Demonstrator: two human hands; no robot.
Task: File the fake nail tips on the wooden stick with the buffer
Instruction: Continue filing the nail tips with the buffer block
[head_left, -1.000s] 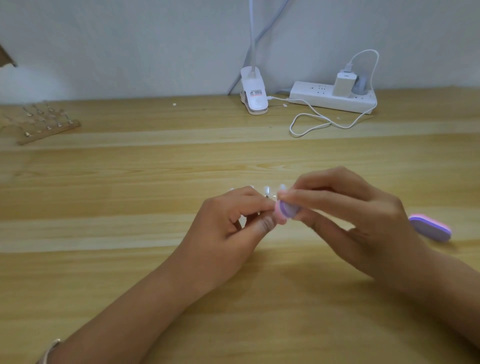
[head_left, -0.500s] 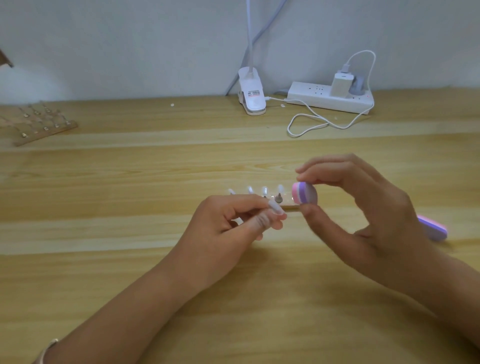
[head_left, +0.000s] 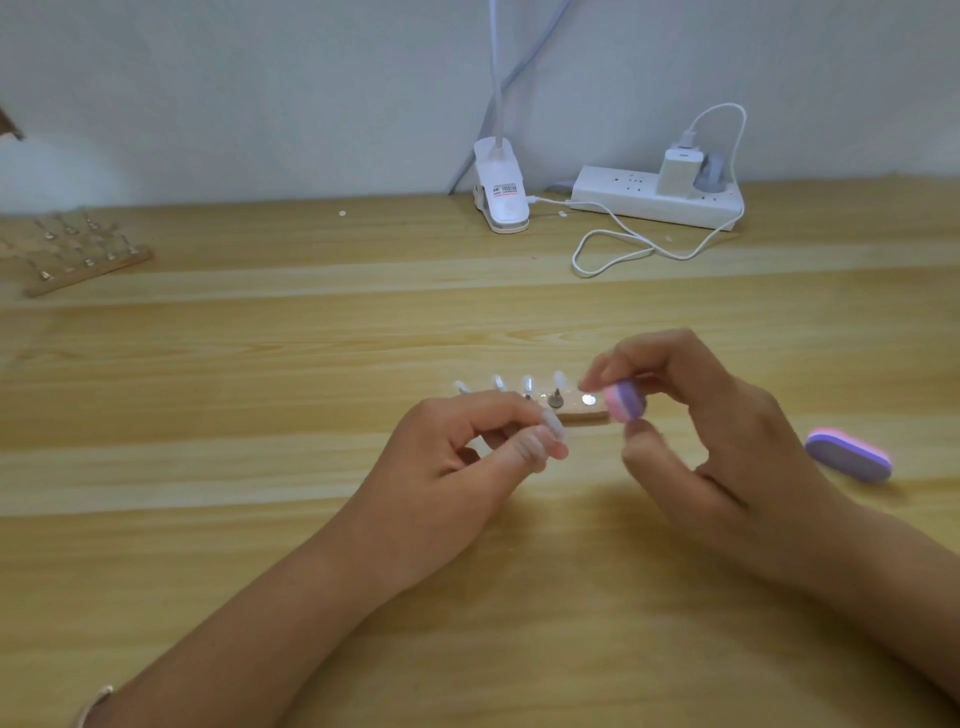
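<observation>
The left hand (head_left: 467, 457) pinches one tip (head_left: 551, 423) between thumb and forefinger, raised just near of the stick (head_left: 582, 414), likely to leave its edge free for filing. The right hand (head_left: 727, 441) pinches the buffer (head_left: 626, 400) end-on, just right of that tip, not touching. The other tips (head_left: 527, 385) stand along the stick (one peg (head_left: 557, 399) looks bare). A second buffer (head_left: 849, 453) lies farther right on the table (head_left: 260, 467).

A single wide-angle view from the person's head, looking forward and down across the wooden table (head_left: 260, 519); the left hand (head_left: 457, 467) and right hand (head_left: 727, 441) sit close below the lens, the white wall (head_left: 260, 78) closing the far side
</observation>
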